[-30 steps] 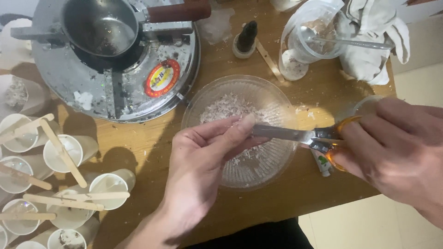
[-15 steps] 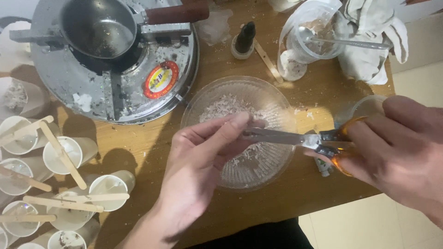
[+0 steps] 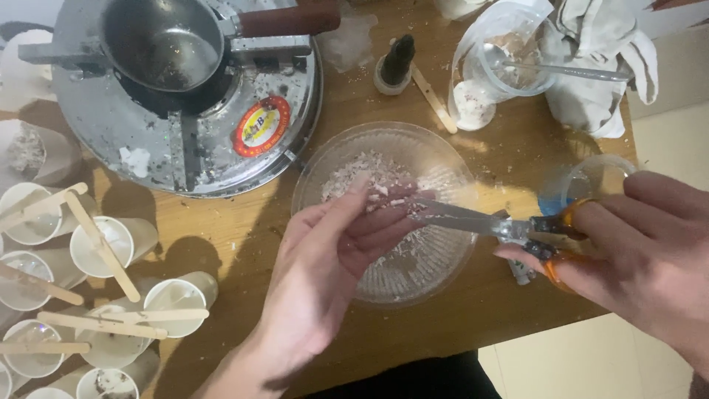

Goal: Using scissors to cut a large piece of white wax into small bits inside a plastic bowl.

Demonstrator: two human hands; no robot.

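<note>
Near the front edge of the brown wooden table, a ribbed clear glass bowl of pale shavings is overlapped by the left hand, fingers loosely curled, and orange-handled steel scissors are gripped by the right hand.

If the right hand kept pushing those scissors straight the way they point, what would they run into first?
Most likely the left hand. The right hand aims the scissors leftward over the glass bowl, and the blade tips already seem to reach the left fingers; depth is unclear.
</note>
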